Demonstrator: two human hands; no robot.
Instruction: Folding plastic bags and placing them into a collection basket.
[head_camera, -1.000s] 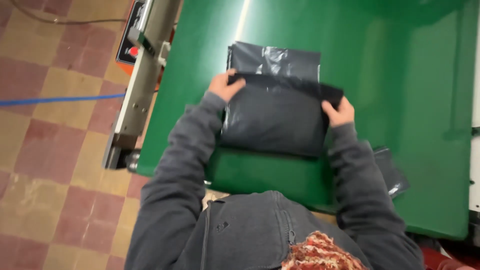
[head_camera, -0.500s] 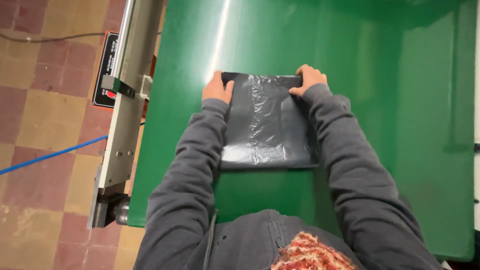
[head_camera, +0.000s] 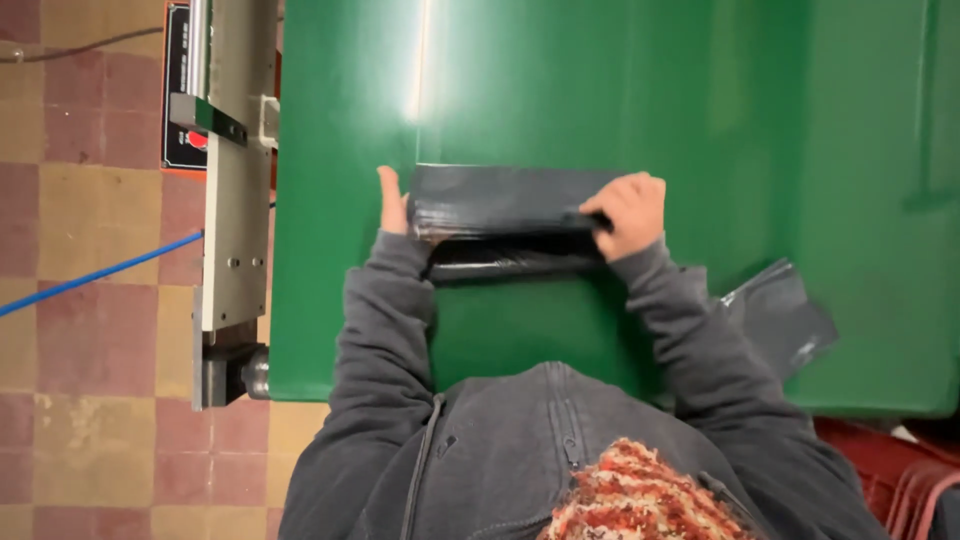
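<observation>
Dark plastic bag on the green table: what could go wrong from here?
1. The dark plastic bag looks slick and glossy; held only at its ends by the left hand and right hand, the fold may slip or spring open.
2. A second dark bag lies by the right sleeve near the green table edge; the arm could sweep it off.

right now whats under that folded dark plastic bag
The folded dark bag lies on the green table, gripped by the left hand and right hand. Anything inside its folds is covered.
</observation>
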